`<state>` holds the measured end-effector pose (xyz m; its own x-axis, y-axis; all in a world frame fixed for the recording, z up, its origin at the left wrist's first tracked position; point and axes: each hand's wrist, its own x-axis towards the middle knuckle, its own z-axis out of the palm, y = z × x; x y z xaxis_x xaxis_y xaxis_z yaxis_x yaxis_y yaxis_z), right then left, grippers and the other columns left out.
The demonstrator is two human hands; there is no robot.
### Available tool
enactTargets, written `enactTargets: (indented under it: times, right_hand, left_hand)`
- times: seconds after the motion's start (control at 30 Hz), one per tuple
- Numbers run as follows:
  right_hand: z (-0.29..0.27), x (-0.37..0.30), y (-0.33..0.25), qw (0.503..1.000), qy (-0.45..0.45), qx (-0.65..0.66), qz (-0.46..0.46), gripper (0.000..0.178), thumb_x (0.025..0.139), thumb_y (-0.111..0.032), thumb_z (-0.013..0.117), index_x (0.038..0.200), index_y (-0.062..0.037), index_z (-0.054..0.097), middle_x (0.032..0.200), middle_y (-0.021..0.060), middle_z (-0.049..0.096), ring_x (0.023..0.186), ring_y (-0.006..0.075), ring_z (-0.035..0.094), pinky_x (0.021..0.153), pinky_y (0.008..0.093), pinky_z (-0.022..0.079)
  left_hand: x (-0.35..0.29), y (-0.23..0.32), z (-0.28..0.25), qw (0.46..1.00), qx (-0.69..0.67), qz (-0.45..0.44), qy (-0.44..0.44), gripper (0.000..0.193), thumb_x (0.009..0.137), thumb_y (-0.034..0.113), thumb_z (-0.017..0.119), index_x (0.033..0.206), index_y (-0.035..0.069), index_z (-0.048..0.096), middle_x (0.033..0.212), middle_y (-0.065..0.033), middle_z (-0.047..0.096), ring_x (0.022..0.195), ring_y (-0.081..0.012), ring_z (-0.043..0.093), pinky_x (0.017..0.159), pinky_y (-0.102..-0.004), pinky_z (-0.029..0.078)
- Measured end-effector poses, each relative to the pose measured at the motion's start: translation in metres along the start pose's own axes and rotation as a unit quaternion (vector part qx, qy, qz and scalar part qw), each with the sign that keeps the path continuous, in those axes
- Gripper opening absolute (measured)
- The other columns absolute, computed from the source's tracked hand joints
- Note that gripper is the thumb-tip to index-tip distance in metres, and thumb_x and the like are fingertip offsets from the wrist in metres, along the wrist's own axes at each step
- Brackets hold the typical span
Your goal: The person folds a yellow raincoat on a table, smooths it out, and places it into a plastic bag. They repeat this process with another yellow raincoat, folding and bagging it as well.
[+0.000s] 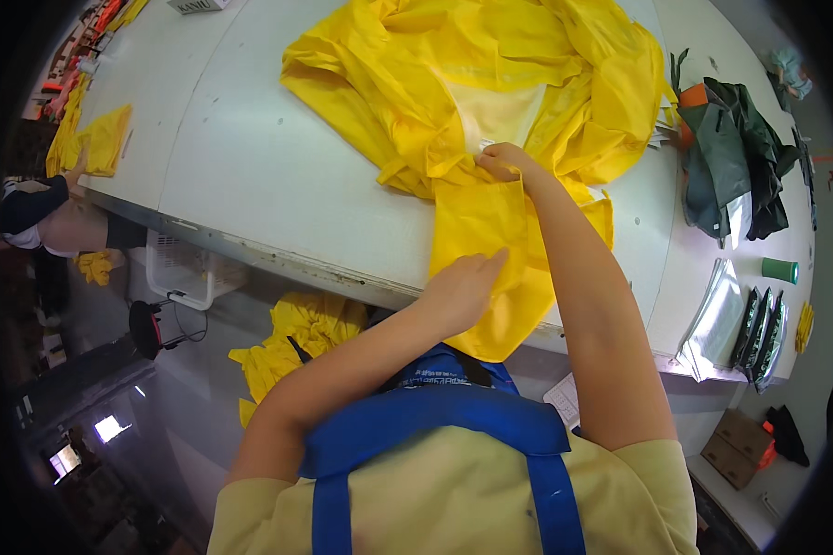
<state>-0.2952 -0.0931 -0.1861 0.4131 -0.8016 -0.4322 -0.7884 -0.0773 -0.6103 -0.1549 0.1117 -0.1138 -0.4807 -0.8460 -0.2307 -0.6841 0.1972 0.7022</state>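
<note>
A large yellow garment [491, 46] of smooth, raincoat-like cloth lies bunched on the white table, its paler inside showing in the middle. One flat panel of it hangs over the near table edge toward my body. My right hand [509, 162] is closed on the cloth at the top of this panel, next to a small white label; its fingertips are partly hidden. Lower down, my left hand [466, 287] rests on the panel with the index finger stretched out along the cloth. The other left fingers are only partly visible.
Dark green garments [722, 157], clear plastic bags [710, 319], dark packets [759, 338] and a green roll [779, 270] lie at right on the table [250, 120]. Below left are a yellow cloth heap [310, 324] and a white crate [180, 268]. Another person's hand [77, 171] touches yellow cloth.
</note>
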Motion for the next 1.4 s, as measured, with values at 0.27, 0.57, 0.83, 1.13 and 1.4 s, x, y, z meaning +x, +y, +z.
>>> enactTargets:
  times: [0.27,0.57,0.83,1.13,1.4]
  right_hand:
    - [-0.009,-0.145,0.023,0.843,0.537,-0.023,-0.031,0.046,0.083,-0.013,0.067,0.122,0.0026,0.051,0.117,0.0159,0.055,0.108,0.0277,0.053,0.097,0.0392,0.039]
    - [0.062,-0.211,0.045,0.692,0.309,0.646,0.089,0.038,0.088,-0.007,0.058,0.124,0.0030,0.049,0.134,0.0180,0.043,0.118,0.0276,0.049,0.099,0.0371,0.039]
    - [0.057,-0.177,-0.017,0.956,0.155,-0.192,-0.158,0.043,0.086,-0.025,0.060,0.128,-0.0201,0.055,0.148,0.0107,0.032,0.139,0.0358,0.023,0.111,0.0489,0.020]
    - [0.038,-0.196,0.042,0.942,0.063,-0.272,-0.188,0.056,0.080,-0.026,0.062,0.134,-0.0238,0.048,0.145,0.0038,0.038,0.137,0.0300,0.030,0.112,0.0510,0.020]
    - [0.076,-0.185,0.048,0.960,0.120,-0.031,-0.253,0.034,0.076,-0.025,0.068,0.108,-0.0118,0.064,0.103,0.0133,0.067,0.095,0.0297,0.063,0.086,0.0420,0.046]
  left_hand:
    - [0.045,-0.029,0.019,0.993,0.104,-0.018,-0.060,0.049,0.083,0.023,0.062,0.129,0.012,0.052,0.137,-0.0228,0.039,0.126,-0.0380,0.038,0.101,-0.0487,0.034]
    - [0.043,-0.049,0.001,0.967,0.169,0.129,-0.144,0.051,0.074,0.025,0.066,0.124,0.030,0.058,0.153,-0.0192,0.018,0.143,-0.0347,0.009,0.113,-0.0541,0.006]
    - [0.042,-0.070,-0.008,0.811,-0.581,0.000,0.067,0.067,0.077,0.016,0.059,0.141,0.016,0.037,0.143,-0.0190,0.038,0.132,-0.0380,0.034,0.113,-0.0408,0.021]
    - [0.035,-0.069,0.016,0.976,0.200,0.082,0.016,0.059,0.088,0.049,0.052,0.141,0.029,0.039,0.153,-0.0151,0.019,0.143,-0.0355,0.008,0.114,-0.0528,0.003]
    - [0.040,-0.102,0.030,0.946,0.283,0.148,0.055,0.055,0.089,0.047,0.052,0.139,0.028,0.043,0.153,-0.0158,0.019,0.143,-0.0330,0.012,0.114,-0.0507,0.008]
